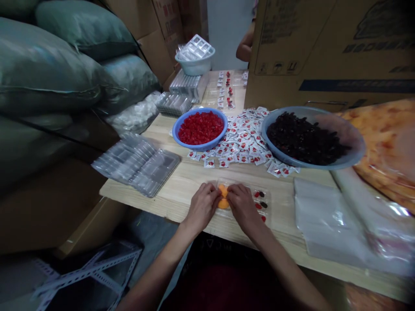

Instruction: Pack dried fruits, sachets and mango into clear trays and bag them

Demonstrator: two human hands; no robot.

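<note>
My left hand (203, 204) and my right hand (242, 204) meet over a clear plastic tray (238, 184) near the table's front edge. Between them are soft-looking orange pieces (223, 203); their exact kind is not clear. Fingertips of both hands are closed on the upper orange piece (223, 188) from either side, while another lies just below it. To the right of my right hand, the tray's compartments hold red pieces (258, 206) and dark pieces (262, 195), which look like dried fruit. My right hand and wrist hide part of the tray.
Behind the tray stand a blue bowl of red pieces (201, 128) and a bowl of dark fruit (306, 138), with many small printed sachets (244, 134) between. Stacked clear trays (142, 166) lie left, plastic bags (327, 216) right. A large carton (292, 47) partly hides another person's arm (245, 45).
</note>
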